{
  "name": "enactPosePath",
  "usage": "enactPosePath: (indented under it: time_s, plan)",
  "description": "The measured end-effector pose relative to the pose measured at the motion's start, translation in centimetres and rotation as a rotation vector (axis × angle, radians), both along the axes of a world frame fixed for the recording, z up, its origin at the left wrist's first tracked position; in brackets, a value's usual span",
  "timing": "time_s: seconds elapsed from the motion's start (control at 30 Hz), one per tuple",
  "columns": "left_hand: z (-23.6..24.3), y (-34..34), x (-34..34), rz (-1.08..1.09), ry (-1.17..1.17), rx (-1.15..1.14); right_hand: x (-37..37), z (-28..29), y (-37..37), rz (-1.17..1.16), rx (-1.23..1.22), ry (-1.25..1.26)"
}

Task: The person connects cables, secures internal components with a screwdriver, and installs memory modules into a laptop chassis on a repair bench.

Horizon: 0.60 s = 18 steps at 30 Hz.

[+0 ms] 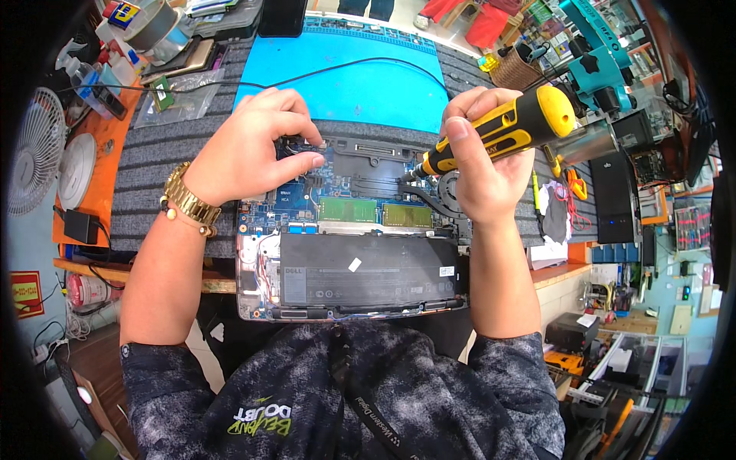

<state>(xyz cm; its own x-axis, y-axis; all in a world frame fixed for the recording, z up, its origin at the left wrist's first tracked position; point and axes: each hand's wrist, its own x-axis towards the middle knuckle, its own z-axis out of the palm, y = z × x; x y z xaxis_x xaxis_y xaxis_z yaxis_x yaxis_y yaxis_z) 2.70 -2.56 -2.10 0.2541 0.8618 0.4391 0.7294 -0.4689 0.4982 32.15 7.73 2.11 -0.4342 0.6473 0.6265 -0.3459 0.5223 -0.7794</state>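
Observation:
An opened laptop [360,253] lies before me with its insides bare. Its black battery [368,268] fills the near part, and two green memory modules [348,210] sit side by side just beyond. My right hand [491,153] grips a thick yellow and black screwdriver [498,132], tilted so its tip points down-left at the board near the cooling fan [448,188]. Over the laptop's far left corner is my left hand [261,142], thumb and forefinger apart near the board's edge. Its other fingers are curled, and nothing shows between thumb and forefinger.
A blue work mat [337,77] lies beyond the laptop on the grey striped cloth [169,153], crossed by a black cable [368,60]. A bagged green circuit board [162,93] is at far left. To the right stand a teal microscope [598,65] and a woven basket [515,67].

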Motion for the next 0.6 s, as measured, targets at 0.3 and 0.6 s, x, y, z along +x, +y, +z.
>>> enactPosePath:
  time_s: [0.3,0.6]
  plan:
    - [0.08,0.0,0.02,0.005,-0.015,-0.003,0.22,-0.18,0.13,-0.009,-0.031,0.003]
    - [0.08,0.1,-0.07,-0.007,-0.02,-0.011,0.43,-0.29,0.53,-0.01,-0.042,0.008]
